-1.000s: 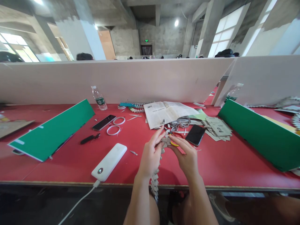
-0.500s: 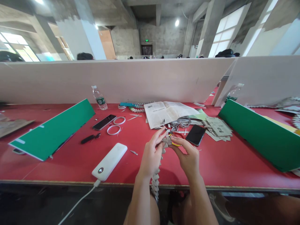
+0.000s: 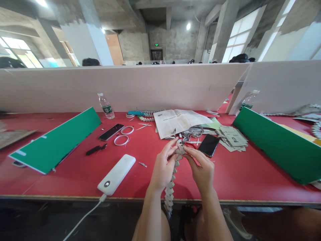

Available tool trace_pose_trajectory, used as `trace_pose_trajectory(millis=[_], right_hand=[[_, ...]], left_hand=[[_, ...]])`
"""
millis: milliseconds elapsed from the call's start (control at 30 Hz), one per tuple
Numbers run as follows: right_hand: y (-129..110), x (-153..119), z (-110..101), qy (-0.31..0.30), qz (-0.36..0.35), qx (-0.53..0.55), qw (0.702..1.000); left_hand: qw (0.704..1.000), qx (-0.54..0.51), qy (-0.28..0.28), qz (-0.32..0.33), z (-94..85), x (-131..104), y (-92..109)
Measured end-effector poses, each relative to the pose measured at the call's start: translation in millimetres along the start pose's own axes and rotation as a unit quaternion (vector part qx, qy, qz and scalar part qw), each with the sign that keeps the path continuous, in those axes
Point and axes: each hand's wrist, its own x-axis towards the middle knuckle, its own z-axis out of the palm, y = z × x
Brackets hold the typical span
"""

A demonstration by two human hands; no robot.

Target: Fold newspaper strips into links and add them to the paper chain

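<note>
This looks like a shared workroom for handcraft in a bare, unfinished building: rough concrete walls and pillars, a lit green sign, and a long red worktable (scraps of paper lie about it) split by pale partitions, with heads showing beyond.

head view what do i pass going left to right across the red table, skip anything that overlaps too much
left green board, white rings, small scrap, folded chain, phone by the papers, right green board
</note>
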Motion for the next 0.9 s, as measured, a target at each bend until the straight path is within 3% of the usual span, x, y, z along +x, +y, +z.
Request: trace_pose_trajectory(millis=[533,900], right_hand=[[-0.4,-1.3,-0.6,0.051,-0.027,-0.046,0.997],[-1.6,-1.8,-3.7,0.039,-0.005,-0.026,0.999]], left_hand=[[0.999,0.046,-0.024,-0.004,2.6,-0.2,-4.8],[0.999,0.039,-0.013,0.006,5.2,-1.8,-1.0]])
